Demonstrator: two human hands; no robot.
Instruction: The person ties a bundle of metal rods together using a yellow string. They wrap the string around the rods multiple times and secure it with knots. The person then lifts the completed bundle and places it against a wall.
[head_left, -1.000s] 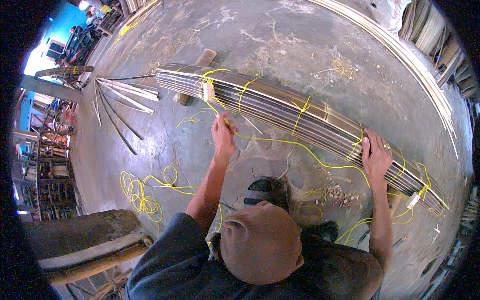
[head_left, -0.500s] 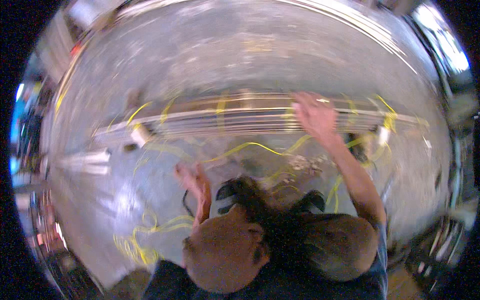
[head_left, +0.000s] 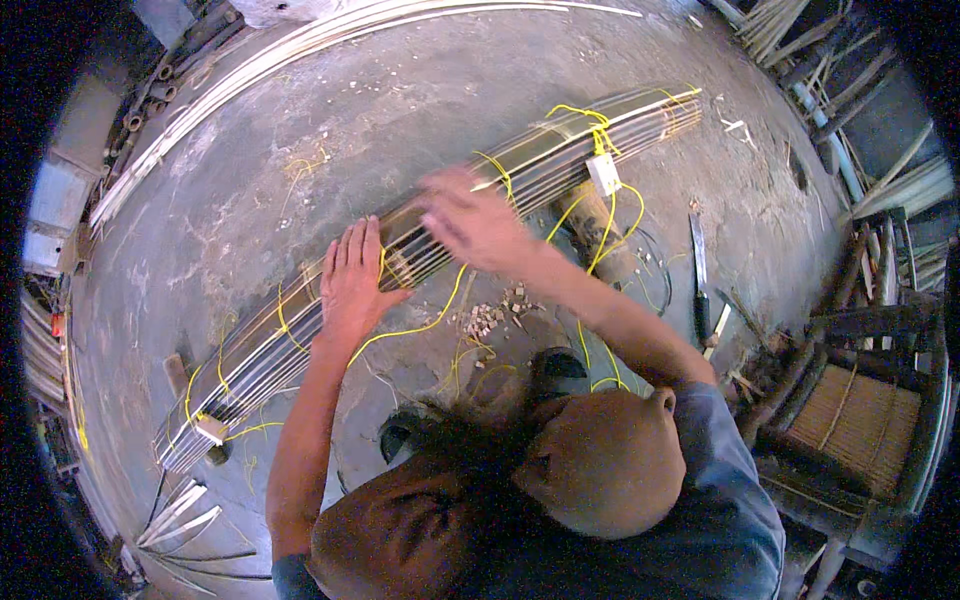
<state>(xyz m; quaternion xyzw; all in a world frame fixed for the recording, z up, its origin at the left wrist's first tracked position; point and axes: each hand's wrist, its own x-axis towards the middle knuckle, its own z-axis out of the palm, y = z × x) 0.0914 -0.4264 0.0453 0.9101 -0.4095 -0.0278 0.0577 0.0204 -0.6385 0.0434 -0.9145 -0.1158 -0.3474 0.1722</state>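
Observation:
A long bundle of thin slats (head_left: 560,150), brown on top and pale along the edges, lies diagonally in front of me. Loops of yellow cord (head_left: 283,310) circle it at several places. My left hand (head_left: 352,275) rests flat on the bundle left of its middle, fingers stretched and thumb out, beside one of the loops. Farther right, my right hand (head_left: 478,222) is over the bundle, smeared by motion, its fingers looking apart. Whether it touches the slats I cannot tell. A white block (head_left: 604,174) hangs in the cord toward the right end; a pale block (head_left: 211,429) sits near the left end.
A log (head_left: 600,225) lies under the bundle's right part. Small wood chips (head_left: 490,318) are scattered before my feet. To the right are a long blade (head_left: 699,255) on the floor and a wooden chair (head_left: 850,430). Long pale strips (head_left: 250,75) line the far left.
My left hand has come from the air down onto the bundle. My right hand is still over it, nearer its middle. The view has turned, so the bundle now runs diagonally.

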